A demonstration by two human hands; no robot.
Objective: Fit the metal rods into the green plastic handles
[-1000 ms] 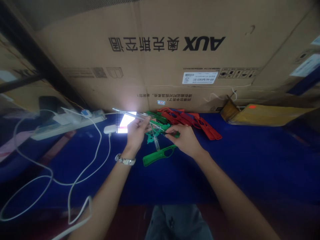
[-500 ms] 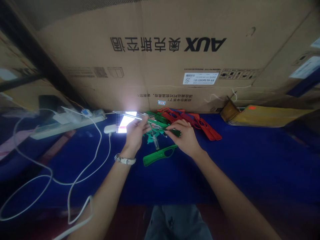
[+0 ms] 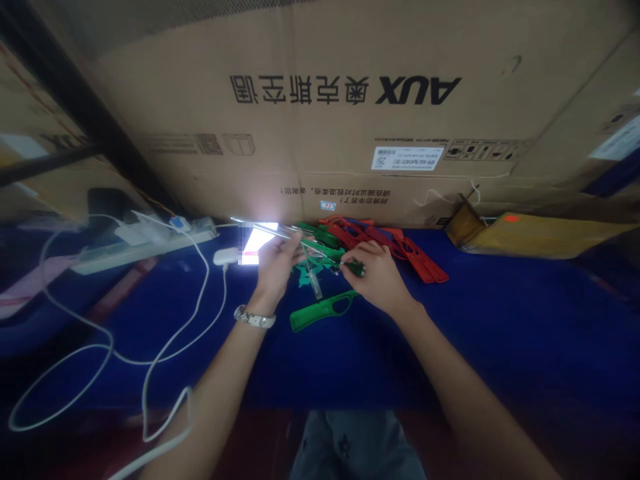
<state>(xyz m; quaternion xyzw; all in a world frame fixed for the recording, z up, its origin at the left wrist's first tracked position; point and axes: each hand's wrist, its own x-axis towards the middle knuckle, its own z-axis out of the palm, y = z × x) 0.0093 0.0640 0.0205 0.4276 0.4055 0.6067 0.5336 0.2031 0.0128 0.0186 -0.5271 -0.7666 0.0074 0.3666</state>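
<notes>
My left hand (image 3: 273, 270) is closed around the front of a green long-barrelled lighter (image 3: 323, 249), whose thin metal barrel points out to the left. At the lighter's other end, the fingers of my right hand (image 3: 379, 275) pinch the dark green handle; what lies under the fingertips is hidden. Just below on the blue table lies a green lighter casing half (image 3: 314, 315) with a finger loop. A small clear part on a thin rod (image 3: 315, 285) and some teal pieces (image 3: 303, 275) are under my hands. Behind them is a pile of red casing halves (image 3: 413, 255).
A phone with a bright screen (image 3: 260, 241) stands behind my left hand, beside a white plug (image 3: 226, 256). White cables (image 3: 193, 300) loop across the table's left from a power strip (image 3: 145, 247). A large cardboard box (image 3: 310, 133) backs the table; a yellow folded piece (image 3: 550, 233) lies right.
The whole view has shifted slightly, so things appear a little farther right. Both hands keep the same hold on the lighter; my right fingers have curled slightly at its handle end.
</notes>
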